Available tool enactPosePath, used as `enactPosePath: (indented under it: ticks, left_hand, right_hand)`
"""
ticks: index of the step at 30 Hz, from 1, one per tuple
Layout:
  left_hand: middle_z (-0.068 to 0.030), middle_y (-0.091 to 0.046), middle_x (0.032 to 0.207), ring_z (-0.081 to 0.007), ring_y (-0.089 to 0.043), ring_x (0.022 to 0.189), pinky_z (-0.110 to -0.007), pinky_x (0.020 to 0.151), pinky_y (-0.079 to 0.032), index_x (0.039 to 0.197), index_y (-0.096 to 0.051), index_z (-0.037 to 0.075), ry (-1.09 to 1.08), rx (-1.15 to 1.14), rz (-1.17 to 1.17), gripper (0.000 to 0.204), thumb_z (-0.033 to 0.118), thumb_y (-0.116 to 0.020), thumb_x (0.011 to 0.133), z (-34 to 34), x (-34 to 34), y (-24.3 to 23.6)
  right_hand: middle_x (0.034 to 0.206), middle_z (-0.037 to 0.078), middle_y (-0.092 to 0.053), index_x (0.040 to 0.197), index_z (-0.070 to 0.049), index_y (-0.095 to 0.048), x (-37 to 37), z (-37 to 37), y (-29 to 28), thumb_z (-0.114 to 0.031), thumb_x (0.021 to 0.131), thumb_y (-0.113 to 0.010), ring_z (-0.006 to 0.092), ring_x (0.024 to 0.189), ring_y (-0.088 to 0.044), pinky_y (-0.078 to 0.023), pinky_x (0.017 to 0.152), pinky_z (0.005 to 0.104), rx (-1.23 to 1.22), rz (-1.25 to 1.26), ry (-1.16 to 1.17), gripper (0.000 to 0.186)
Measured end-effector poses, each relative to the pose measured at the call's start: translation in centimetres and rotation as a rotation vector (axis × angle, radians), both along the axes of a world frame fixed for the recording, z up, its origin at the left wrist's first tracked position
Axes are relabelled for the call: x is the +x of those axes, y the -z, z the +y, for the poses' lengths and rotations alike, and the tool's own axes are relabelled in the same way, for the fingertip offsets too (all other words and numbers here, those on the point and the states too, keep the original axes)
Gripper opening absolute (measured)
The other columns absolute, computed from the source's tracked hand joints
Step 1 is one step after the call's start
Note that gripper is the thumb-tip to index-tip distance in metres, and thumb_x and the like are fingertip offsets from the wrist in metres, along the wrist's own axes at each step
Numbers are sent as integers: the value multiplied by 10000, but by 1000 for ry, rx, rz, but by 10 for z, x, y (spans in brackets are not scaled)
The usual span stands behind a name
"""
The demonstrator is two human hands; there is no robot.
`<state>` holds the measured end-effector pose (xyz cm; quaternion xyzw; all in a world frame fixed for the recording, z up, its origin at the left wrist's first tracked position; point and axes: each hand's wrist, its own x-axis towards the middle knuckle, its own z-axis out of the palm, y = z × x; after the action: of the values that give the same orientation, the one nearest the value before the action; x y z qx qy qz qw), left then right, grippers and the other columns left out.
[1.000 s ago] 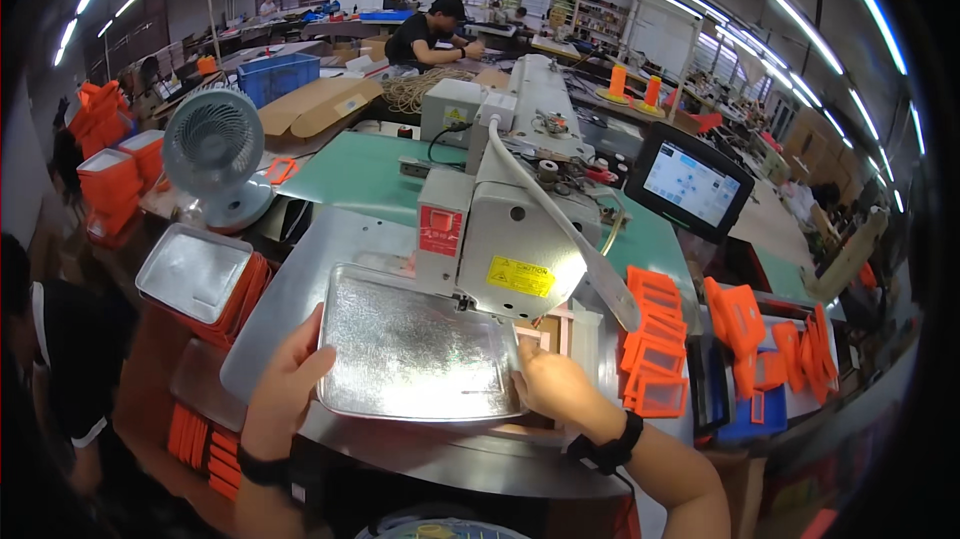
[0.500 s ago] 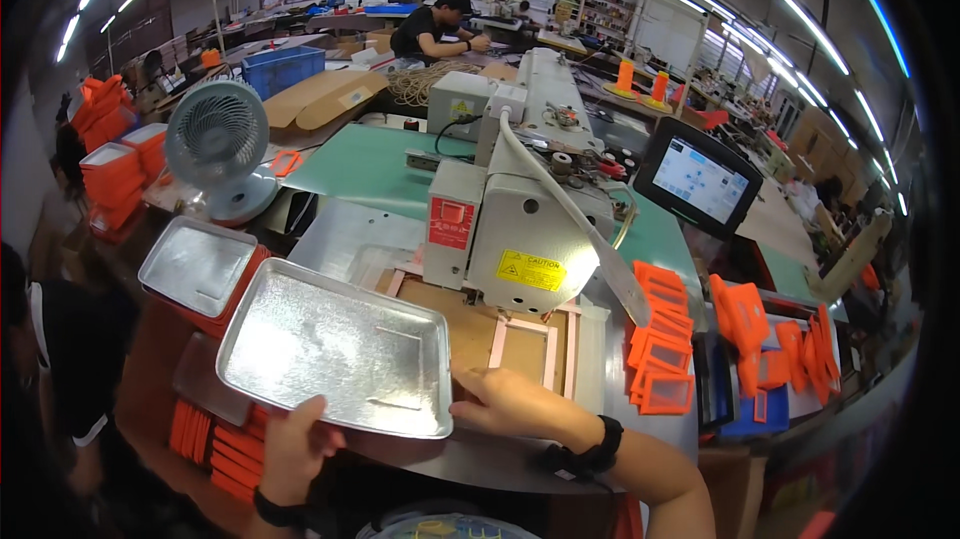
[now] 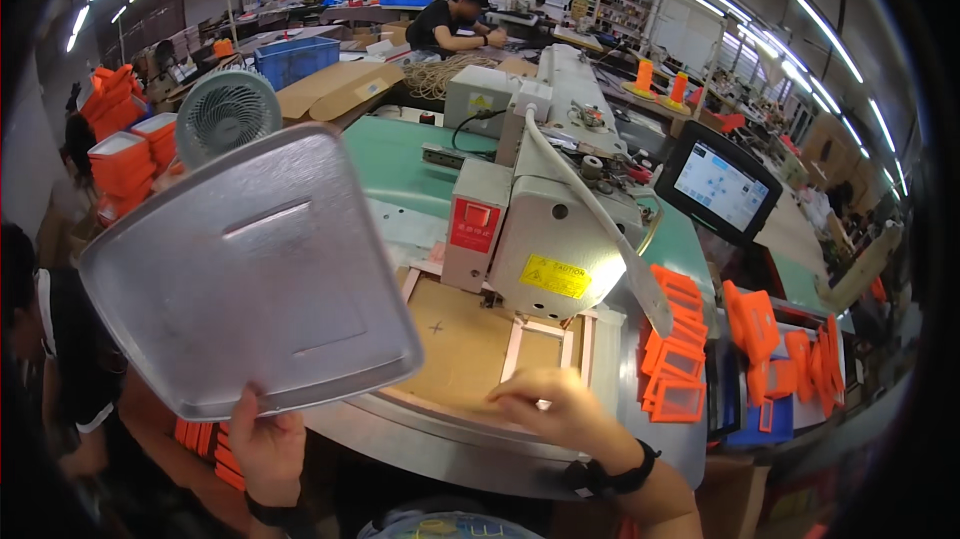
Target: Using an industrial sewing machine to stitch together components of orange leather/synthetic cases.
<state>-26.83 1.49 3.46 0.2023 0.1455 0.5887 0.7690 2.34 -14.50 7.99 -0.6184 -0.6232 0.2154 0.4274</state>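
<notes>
A shallow silver metal tray (image 3: 255, 284) is tilted up at the left, large and close to me. My left hand (image 3: 268, 449) grips its lower edge, with the thumb over the rim. My right hand (image 3: 560, 409) is apart from the tray, just above the near edge of a tan template board (image 3: 445, 339) on the machine bed. Its fingers are bent and pressed together; whether they hold anything small is hidden. A pale rectangular frame (image 3: 513, 349) lies on the board, under the head of a grey industrial sewing machine (image 3: 545, 249).
Orange mesh-windowed pieces (image 3: 680, 359) lie right of the machine, near a control screen (image 3: 720, 184). A fan (image 3: 228, 114) and stacked orange pieces (image 3: 122, 164) are at the left. Beside me at the left is a person in black (image 3: 70, 369); another person (image 3: 450, 24) sits farther back.
My left hand has lifted the tray and tipped it up, leftward and closer to me. My right hand has left the tray's edge and moved right, over the board.
</notes>
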Motion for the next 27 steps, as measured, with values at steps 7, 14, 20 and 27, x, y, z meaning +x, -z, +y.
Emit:
enactPosePath:
  ticks: [7,14,20,27]
  left_hand:
    - [-69,-661,942,-218,-624,685,-350,554,-466,1028,-608,58,207,74,138,97,72,-603,932,-5,78,-15]
    - [-48,-667,940,-203,-627,716,-335,618,-484,1009,-628,81,131,-45,59,82,59,-606,933,2,85,-3]
    - [-45,-643,939,-185,-616,765,-322,635,-484,1065,-602,80,48,10,69,144,37,-599,928,27,52,7]
    - [-10,-658,930,-132,-623,800,-266,594,-472,1025,-616,83,-44,-261,77,131,16,-606,913,33,29,18]
  right_hand:
    - [779,-43,-580,853,9,-640,45,-10,15,-7,912,-639,9,637,-446,-348,551,173,293,338,565,62]
    - [756,-40,-538,837,-22,-609,67,8,45,-11,895,-633,31,650,-432,-356,579,199,341,303,583,64]
    - [634,-34,-502,857,-46,-575,55,-4,41,-109,926,-633,46,488,-369,-269,444,212,64,746,419,109]
    - [637,-12,-534,854,-32,-580,13,2,53,-128,936,-661,53,500,-392,-309,466,207,-134,919,231,151]
